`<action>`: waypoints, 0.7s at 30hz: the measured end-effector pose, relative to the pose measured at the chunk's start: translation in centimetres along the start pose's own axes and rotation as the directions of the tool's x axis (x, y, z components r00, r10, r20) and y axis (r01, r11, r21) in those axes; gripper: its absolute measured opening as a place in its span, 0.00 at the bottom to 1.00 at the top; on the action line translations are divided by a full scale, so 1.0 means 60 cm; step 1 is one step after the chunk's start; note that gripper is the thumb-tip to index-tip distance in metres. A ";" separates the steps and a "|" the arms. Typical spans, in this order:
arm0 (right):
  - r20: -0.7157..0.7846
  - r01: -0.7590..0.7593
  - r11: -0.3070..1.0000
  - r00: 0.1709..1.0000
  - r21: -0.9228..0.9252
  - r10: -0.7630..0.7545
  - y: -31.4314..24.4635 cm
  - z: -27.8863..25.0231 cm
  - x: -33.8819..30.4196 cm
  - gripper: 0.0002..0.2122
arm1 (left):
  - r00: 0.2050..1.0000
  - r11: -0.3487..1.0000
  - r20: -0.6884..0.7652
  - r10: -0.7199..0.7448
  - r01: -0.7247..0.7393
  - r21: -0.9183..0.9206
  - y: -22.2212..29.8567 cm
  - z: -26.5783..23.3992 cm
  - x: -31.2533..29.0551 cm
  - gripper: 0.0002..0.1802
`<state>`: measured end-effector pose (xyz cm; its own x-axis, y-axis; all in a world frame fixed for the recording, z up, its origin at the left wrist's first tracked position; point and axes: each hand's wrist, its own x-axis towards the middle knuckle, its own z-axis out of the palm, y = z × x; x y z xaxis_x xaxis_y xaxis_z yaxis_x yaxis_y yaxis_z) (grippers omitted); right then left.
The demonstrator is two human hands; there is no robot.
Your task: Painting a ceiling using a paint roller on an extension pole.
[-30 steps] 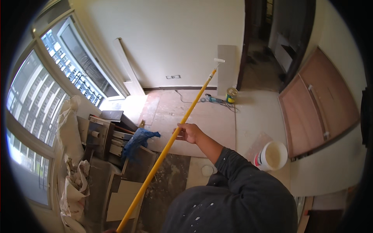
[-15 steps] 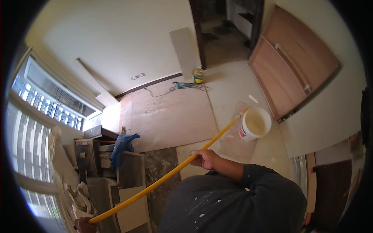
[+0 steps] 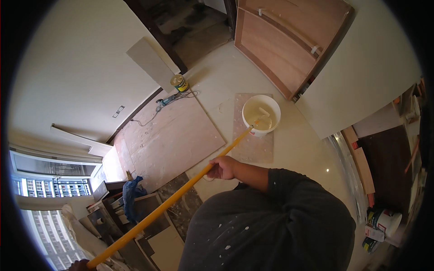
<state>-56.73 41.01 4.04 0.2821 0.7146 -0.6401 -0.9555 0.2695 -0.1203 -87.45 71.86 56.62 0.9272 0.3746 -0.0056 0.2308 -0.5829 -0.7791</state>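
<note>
My right hand [image 3: 221, 168] is wrapped round the middle of a long yellow pole [image 3: 181, 193]. At the lower left edge my left hand [image 3: 79, 265] grips the pole's near end; only part of that hand shows. The far end reaches over the rim of a white bucket [image 3: 276, 103]. Inside it a pale paint roller [image 3: 263, 113] lies at the pole's tip, above or in cream-coloured paint [image 3: 271, 121]. Under the bucket is a stained board [image 3: 253, 151] on the tiled floor.
A wide board [image 3: 167, 131] covers the floor at left, with a power tool [image 3: 167, 100] and a tin [image 3: 179, 83] by the wall. A wooden panel [image 3: 289, 40] leans at far right. Drawers and a blue cloth [image 3: 131, 196] crowd the lower left; containers [image 3: 383, 221] stand lower right.
The roller end has gone from beyond the bucket's rim into its mouth. My view has turned, so the room has swung left. Both hands still hold the pole.
</note>
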 end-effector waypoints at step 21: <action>-0.253 0.193 0.978 0.953 0.073 -0.169 -0.108 -0.112 0.075 0.11 | 0.949 0.983 -0.311 0.047 -0.099 -0.155 0.199 -0.052 0.139 0.08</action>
<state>-49.82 38.14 -3.16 0.4083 0.4717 -0.7815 -0.8741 0.4487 -0.1859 -76.05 65.76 49.26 0.9827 0.1040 0.1531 0.1805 -0.7215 -0.6684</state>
